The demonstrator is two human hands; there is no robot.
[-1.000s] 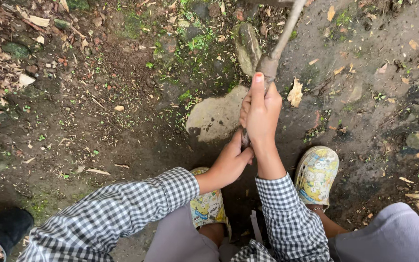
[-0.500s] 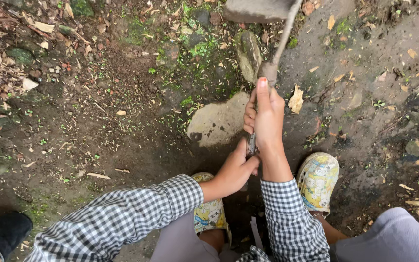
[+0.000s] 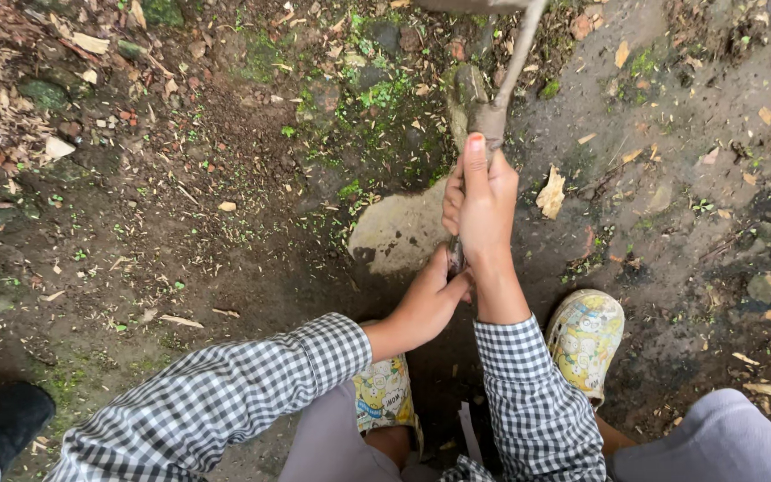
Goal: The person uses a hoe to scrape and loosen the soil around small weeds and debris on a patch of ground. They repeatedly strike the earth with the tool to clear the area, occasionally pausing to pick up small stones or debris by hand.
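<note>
Head view: a long wooden tool handle point(image 3: 501, 94) runs from the top edge down to frame centre. The right hand point(image 3: 482, 201) has its grip closed tight around it, thumb laid along the shaft; the left hand point(image 3: 426, 299) is closed on its lower end. It looks stiff, rough and fairly heavy, best held two-handed. No containers show; patterned shoes point(image 3: 586, 339) stand on damp soil point(image 3: 225, 250)

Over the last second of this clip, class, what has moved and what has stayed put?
Little has changed. Both hands slid slightly along the tool toward the person: the right hand stays wrapped high on the wooden handle, forefinger stretched along it, and the left hand still grips just below. Nothing was let go. The patterned shoes, the pale flat stone and the dry leaf lie as before.
</note>
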